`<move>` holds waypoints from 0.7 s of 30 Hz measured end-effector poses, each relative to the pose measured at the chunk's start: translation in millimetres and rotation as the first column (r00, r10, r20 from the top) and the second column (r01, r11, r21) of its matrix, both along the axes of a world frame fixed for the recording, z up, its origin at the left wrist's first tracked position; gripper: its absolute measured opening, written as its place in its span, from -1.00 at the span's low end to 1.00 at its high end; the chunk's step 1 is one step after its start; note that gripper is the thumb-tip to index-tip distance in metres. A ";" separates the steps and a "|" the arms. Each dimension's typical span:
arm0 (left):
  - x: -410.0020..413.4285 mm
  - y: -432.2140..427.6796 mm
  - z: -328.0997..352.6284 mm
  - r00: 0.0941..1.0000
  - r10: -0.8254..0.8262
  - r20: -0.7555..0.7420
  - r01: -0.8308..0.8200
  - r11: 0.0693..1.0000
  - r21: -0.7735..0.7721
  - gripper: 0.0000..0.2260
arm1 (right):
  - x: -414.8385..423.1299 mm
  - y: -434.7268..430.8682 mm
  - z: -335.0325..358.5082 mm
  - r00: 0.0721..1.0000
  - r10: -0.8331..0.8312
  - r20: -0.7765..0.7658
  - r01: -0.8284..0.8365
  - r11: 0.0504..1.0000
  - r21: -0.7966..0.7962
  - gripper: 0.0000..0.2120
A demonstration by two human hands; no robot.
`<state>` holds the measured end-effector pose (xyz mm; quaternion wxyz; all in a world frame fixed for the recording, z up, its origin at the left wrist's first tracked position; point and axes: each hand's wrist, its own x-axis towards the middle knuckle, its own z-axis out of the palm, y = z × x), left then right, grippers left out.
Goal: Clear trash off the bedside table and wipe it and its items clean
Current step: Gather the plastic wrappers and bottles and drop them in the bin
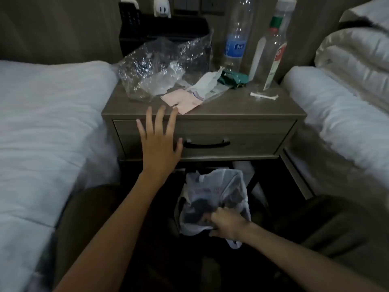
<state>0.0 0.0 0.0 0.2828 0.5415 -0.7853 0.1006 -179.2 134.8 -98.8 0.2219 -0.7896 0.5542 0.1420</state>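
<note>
The grey-brown bedside table (242, 106) carries a crumpled clear plastic bag (155, 66), pink and white paper scraps (185, 100), a green wrapper (232, 77), a white stick (264, 95) and two clear plastic bottles (236, 39) (269, 51). My left hand (160, 144) hovers with fingers spread in front of the drawer, its fingertips near the table's front edge and the pink paper. Below the table, my right hand (228, 225) grips the rim of a white plastic trash bag (212, 197) lining a bin on the floor.
A bed with white bedding (42, 133) lies to the left and another (347, 102) to the right, close against the table. A black phone and tray (160, 28) stand at the table's back. The drawer has a black handle (207, 144).
</note>
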 end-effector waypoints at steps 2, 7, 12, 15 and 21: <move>-3.9 1.0 -0.3 0.999 0.016 -0.028 -0.017 1.000 -0.011 -0.33 | 1.9 -1.7 -6.8 0.998 0.035 -0.050 -0.037 0.999 -0.038 -0.72; -7.6 7.7 -5.2 1.000 -0.010 -0.015 0.010 1.000 -0.027 -0.34 | -4.5 12.9 -5.7 0.989 0.126 -0.073 -0.129 0.991 -0.038 -0.73; -12.9 12.5 -0.5 0.998 -0.003 -0.066 0.003 1.000 0.007 -0.35 | -13.6 27.6 -13.5 0.987 0.114 0.110 -0.114 0.993 -0.008 -0.91; -12.2 14.6 0.6 0.998 0.015 -0.059 -0.013 1.000 0.025 -0.34 | -13.5 26.1 -9.1 0.977 0.097 0.188 -0.099 0.995 0.004 -0.94; -5.3 17.8 5.2 0.999 0.004 -0.055 -0.002 1.000 0.031 -0.36 | -16.4 2.4 35.4 0.958 0.036 0.283 0.019 0.982 -0.189 -0.77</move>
